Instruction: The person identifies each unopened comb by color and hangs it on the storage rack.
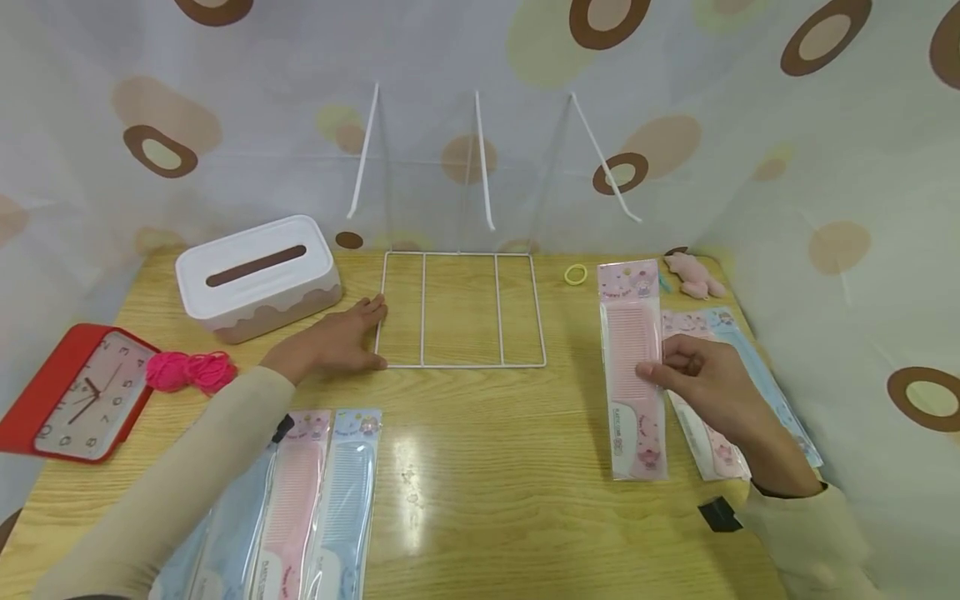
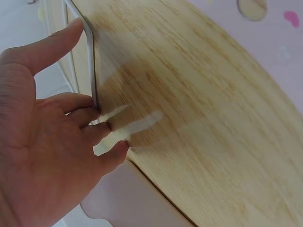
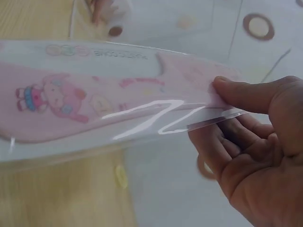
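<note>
In the head view my right hand [image 1: 708, 379] pinches a packaged pink comb [image 1: 628, 342] by its side edge, between thumb and fingers, and holds it upright above the table's right part. The right wrist view shows the clear wrapper and the comb's [image 3: 99, 92] printed handle, with the thumb on one face. My left hand [image 1: 335, 337] rests at the left side of a white wire rack [image 1: 423, 312]. Up close in the left wrist view, the thumb and fingertips touch the rack's wire [image 2: 90, 52], fingers loosely extended. Three bare prongs rise from the rack.
Several packaged combs [image 1: 345, 492] lie front left; more packaged combs [image 1: 772, 392] lie right, partly behind my right hand. A tissue box [image 1: 258, 275], red clock [image 1: 90, 396] and pink yarn [image 1: 191, 372] sit left. A yellow ring [image 1: 575, 275] and pink toy [image 1: 693, 275] are back right.
</note>
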The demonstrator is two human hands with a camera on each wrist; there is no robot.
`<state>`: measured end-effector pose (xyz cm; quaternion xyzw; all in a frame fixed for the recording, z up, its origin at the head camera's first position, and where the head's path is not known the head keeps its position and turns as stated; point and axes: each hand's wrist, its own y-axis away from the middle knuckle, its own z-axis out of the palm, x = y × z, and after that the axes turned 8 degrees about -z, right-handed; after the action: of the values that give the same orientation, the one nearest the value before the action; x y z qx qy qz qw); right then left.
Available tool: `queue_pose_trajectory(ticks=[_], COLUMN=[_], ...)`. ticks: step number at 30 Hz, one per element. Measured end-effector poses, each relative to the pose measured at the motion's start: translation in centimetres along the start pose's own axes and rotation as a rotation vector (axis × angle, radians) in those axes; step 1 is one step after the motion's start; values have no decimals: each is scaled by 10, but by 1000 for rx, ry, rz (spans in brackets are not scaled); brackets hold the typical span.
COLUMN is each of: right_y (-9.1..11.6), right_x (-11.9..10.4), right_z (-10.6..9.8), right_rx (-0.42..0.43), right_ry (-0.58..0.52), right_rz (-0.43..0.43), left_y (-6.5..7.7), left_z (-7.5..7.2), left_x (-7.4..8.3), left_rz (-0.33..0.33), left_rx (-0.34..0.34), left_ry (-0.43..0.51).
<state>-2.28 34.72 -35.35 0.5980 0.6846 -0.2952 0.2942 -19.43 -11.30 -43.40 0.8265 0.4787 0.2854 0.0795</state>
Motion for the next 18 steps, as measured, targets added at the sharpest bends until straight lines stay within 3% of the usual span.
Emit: queue_pose_trajectory(ticks=[9, 18], right_y=[0, -13], right_x=[-55, -61], right_z=[1, 2], right_rx=[145, 186], right_ry=[-140, -207], right_rz=[-158, -205], left_y=[0, -1], left_z=[1, 3], left_x=[-2, -3], left_rz=[3, -1], left_rx=[2, 5], left_ry=[9, 4])
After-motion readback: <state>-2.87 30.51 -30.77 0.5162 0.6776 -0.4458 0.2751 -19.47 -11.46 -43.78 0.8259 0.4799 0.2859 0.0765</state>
